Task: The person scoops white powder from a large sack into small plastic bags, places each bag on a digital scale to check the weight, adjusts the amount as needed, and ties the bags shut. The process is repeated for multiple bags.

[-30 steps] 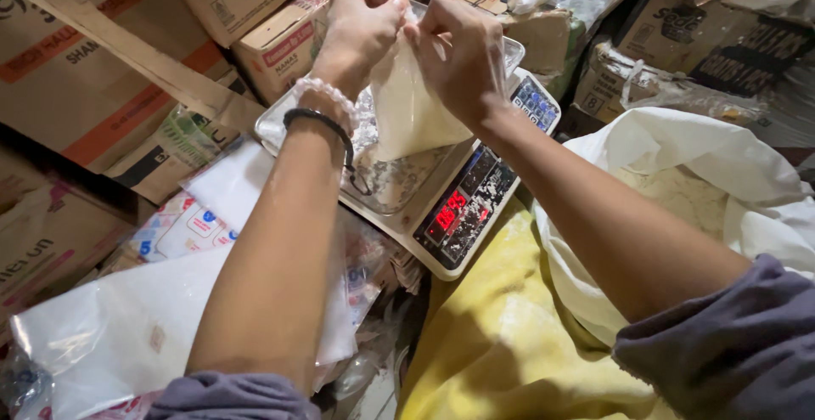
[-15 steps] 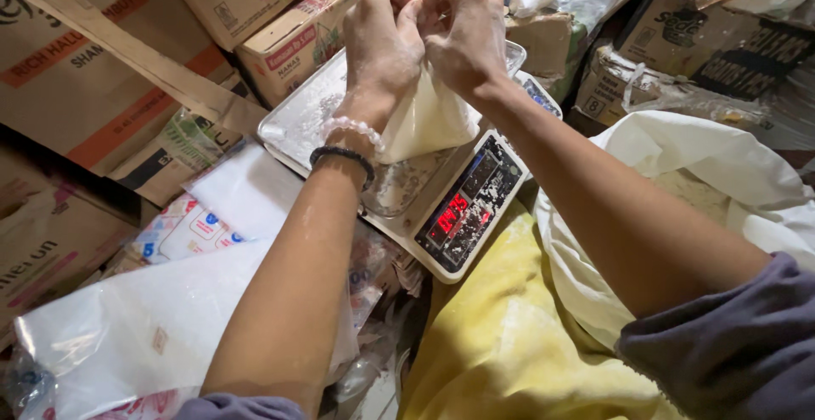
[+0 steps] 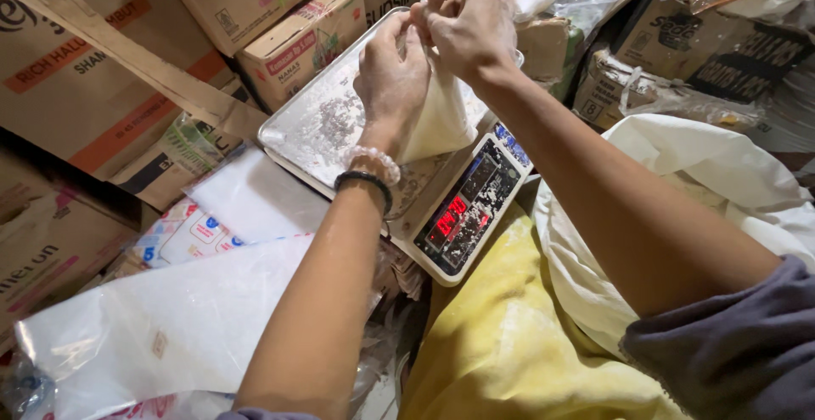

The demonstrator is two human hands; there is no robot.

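We see the left hand [image 3: 392, 76] and right hand [image 3: 469, 21] pinched shut on the neck of a soft pale powder bag [image 3: 441, 118] above the dusty steel scale [image 3: 318, 127] (red digits lit). Brown cardboard boxes [image 3: 297, 38] with pink and orange labels ring it; a crinkled yellow sack [image 3: 501, 343] lies nearer.

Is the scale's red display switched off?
No, the scale has lit red digits on its display, below the small bag both hands grip.

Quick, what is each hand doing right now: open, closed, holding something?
Left hand: closed, pinching the top of the small plastic bag of pale powder above the scale.
Right hand: closed on the same bag's top.
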